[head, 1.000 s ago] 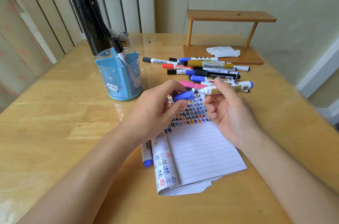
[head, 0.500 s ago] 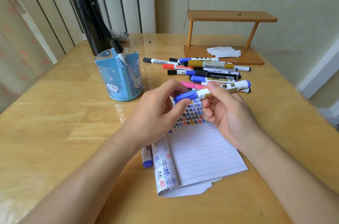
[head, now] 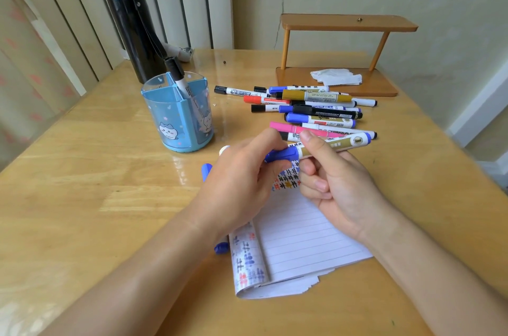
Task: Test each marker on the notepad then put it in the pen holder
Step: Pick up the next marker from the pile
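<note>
My right hand (head: 334, 184) pinches the white-and-gold barrel of a blue marker (head: 332, 146) held level above the lined notepad (head: 299, 242). My left hand (head: 242, 184) grips the marker's blue cap (head: 281, 155), which sits on the marker's end. The notepad's top carries rows of coloured test marks. A blue pen holder (head: 178, 113) with a cat picture stands to the left, one black-capped marker (head: 182, 82) leaning in it. A pile of several markers (head: 310, 110) lies behind my hands. Another blue-capped marker (head: 221, 247) lies partly hidden under my left wrist.
A tall black bottle (head: 132, 25) stands behind the pen holder. A small wooden shelf (head: 343, 60) with a crumpled white tissue (head: 335, 77) sits at the back right. The wooden table (head: 82, 184) ends near the wall on the right.
The blue cap, held apart from the marker a second ago, has been brought to the marker's tip and now sits pushed onto it. Both hands moved slightly together.
</note>
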